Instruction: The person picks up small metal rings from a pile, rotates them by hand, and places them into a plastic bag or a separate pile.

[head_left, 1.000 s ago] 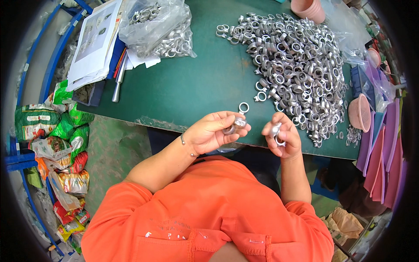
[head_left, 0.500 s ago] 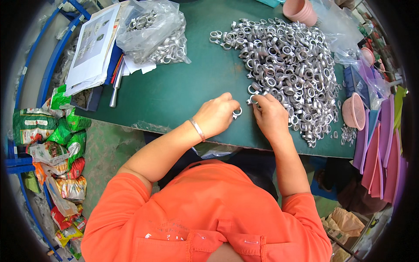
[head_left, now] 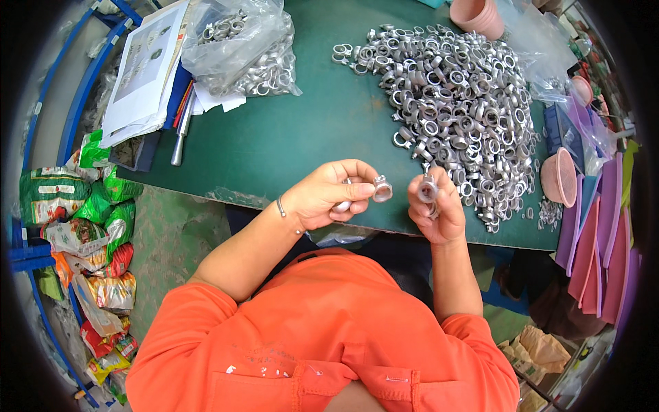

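Note:
My left hand (head_left: 322,196) is above the near edge of the table, palm partly turned up. Its thumb and fingertips pinch a silver-grey metal ring (head_left: 382,191) with a small lug on its rim, and a second ring (head_left: 342,205) is tucked in the curled fingers. Just to the right, my right hand (head_left: 446,218) grips a similar lugged ring (head_left: 427,192). Part of another ring seems to show below it, mostly hidden by the fingers. Beyond the right hand spreads a big heap of loose metal rings (head_left: 460,103).
A clear plastic bag (head_left: 237,51) of rings lies at the far left, beside papers (head_left: 141,75) and pens. Pink cups (head_left: 477,19) stand at the back right, and a pink basket (head_left: 558,177) sits at the right edge. The green table (head_left: 329,103) shows between bag and heap.
Both hands have come off the tabletop and turned their palms upward, the right drawing back from the heap. The rings in their fingers now show more fully.

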Demonstrator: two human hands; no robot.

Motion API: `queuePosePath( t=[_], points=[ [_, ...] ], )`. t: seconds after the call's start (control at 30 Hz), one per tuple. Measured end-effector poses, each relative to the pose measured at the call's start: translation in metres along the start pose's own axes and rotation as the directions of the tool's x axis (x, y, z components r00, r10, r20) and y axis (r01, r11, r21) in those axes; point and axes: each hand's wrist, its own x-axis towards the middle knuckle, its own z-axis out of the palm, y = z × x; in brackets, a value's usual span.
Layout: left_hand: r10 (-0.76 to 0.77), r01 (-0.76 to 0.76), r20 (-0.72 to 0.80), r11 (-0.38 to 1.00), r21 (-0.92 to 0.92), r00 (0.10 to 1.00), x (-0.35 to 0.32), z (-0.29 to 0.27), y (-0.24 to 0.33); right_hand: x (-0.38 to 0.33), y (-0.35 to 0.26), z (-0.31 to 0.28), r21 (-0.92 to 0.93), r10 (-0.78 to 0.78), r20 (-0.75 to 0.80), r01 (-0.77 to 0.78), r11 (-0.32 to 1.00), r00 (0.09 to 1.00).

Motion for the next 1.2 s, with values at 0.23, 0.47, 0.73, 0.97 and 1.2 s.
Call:
queuePosePath(
  t=[0.23, 0.47, 0.73, 0.97, 1.2],
  points=[
    [-0.15, 0.163, 0.067, 0.849, -0.503, 0.986, 0.003, -0.001, -0.029, 0.017, 0.019, 0.038, -0.482, -0.231, -0.06, 0.175, 0.859, 0.971],
    [-0.135, 0.009, -0.232, 0.88, -0.475, 0.963, -0.018, 0.005, -0.035, 0.019, 0.039, 0.084, -0.902, -0.105, 0.413, 0.39, -0.183, 0.905],
    [-0.435, 0.325, -0.204, 0.849, -0.417, 0.877, -0.089, -0.101, -0.074, 0.022, -0.009, 0.039, -0.942, -0.365, 0.241, 0.126, -0.31, 0.899],
    [-0.283, 0.167, -0.637, 0.957, -0.236, 0.717, -0.008, -0.132, -0.115, 0.037, -0.003, 0.047, -0.958, -0.312, 0.233, 0.161, -0.238, 0.921],
    [0.03, 0.267, -0.299, 0.376, 0.888, 0.954, -0.039, -0.133, -0.123, 0.091, -0.028, 0.052, -0.901, -0.114, 0.213, 0.151, -0.406, 0.97]
  ],
)
